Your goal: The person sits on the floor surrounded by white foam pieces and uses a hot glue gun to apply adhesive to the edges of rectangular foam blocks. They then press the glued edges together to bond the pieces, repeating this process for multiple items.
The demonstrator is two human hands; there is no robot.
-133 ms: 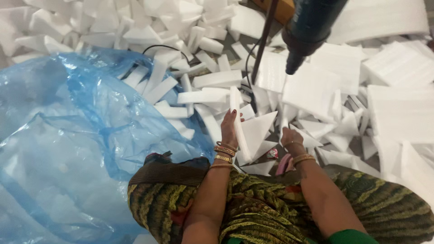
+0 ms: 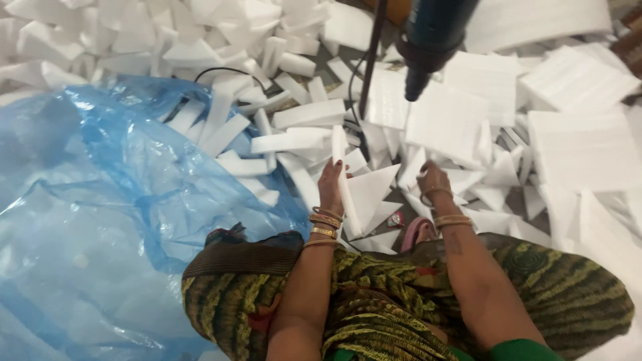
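Far left: large blue plastic bag [image 2: 100,200], crumpled and translucent, mouth open toward the centre, near edge close beside the left forearm. White foam offcuts [image 2: 267,80] heaped across the floor behind and to the right of the bag, some strips lying inside or on its rim. Centre: left hand [image 2: 331,187], bangles at the wrist, grip closed around a narrow white foam strip [image 2: 342,180]; strip held on edge, long axis running away from the body toward the pile, lower end reaching down past the wrist. Bag opening to the left of this grip, nearer the left hand than the right; path between them short and crossed only by loose strips. Just right of the strip: triangular foam piece [image 2: 374,190] lying flat, touching or nearly touching it. Further right: right hand [image 2: 435,184], bangles likewise, fingers curled down into the offcuts; whether anything is gripped cannot be told. Above: dark tool body [image 2: 428,40] hanging into view with black cable [image 2: 371,60] dropping to the floor, well apart from both hands. Far right: larger flat foam sheets [image 2: 575,134], stacked loosely. Bare floor showing only in small gaps.
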